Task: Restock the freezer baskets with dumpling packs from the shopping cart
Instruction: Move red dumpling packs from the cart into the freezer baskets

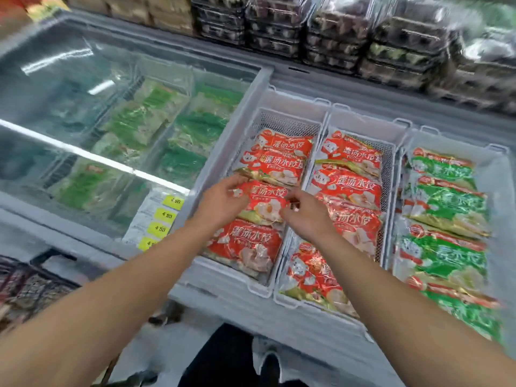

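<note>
Freezer basket (290, 118), hands (223, 201) on red pack (262, 202)

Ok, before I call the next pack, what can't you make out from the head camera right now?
- Black wire shopping cart: cut off by the left frame edge; remaining stock unseen.
- Both hands' grip on the red plastic dumpling pack: left hand and right hand are motion-blurred.
- Green packs under the closed glass freezer lid: glare and frost blur them.
- Yellow price tags: too small to read.
</note>
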`<control>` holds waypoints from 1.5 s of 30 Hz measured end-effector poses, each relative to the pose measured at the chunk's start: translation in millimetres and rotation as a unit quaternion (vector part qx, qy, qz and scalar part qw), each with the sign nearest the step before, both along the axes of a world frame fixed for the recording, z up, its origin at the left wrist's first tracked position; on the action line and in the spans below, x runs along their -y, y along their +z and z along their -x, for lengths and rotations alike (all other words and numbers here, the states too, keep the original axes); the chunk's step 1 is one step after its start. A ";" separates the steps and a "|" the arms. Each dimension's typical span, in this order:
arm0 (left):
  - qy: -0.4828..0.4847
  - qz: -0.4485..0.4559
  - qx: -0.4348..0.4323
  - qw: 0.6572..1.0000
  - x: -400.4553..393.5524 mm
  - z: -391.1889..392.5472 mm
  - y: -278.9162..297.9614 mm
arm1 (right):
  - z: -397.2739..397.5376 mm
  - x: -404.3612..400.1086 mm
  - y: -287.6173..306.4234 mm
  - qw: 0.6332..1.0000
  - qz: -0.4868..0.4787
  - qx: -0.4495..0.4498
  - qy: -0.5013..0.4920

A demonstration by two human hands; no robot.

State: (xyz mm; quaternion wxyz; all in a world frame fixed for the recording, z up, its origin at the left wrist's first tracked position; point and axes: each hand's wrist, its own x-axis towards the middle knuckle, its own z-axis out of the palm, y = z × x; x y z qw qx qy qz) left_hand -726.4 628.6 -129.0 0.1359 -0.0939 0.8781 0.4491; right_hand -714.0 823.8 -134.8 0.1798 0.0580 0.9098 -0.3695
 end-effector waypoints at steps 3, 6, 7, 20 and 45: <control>0.040 0.007 -0.023 0.999 10.8 -72.1 20.5 | -54.6 4.0 14.6 0.998 -0.018 -0.031 0.054; 0.062 0.036 -0.022 0.997 26.2 -128.3 30.4 | -92.5 12.7 22.9 0.994 -0.029 -0.048 0.092; 0.064 0.053 -0.020 0.996 33.3 -148.6 33.5 | -105.7 18.1 25.4 0.992 -0.034 -0.057 0.110; 0.243 0.097 0.014 0.965 169.3 -376.0 30.9 | -242.6 187.6 25.0 0.927 -0.084 -0.066 0.359; 0.519 0.031 0.057 0.852 501.5 -598.0 -16.7 | -354.5 608.3 -35.3 0.821 -0.092 -0.023 0.563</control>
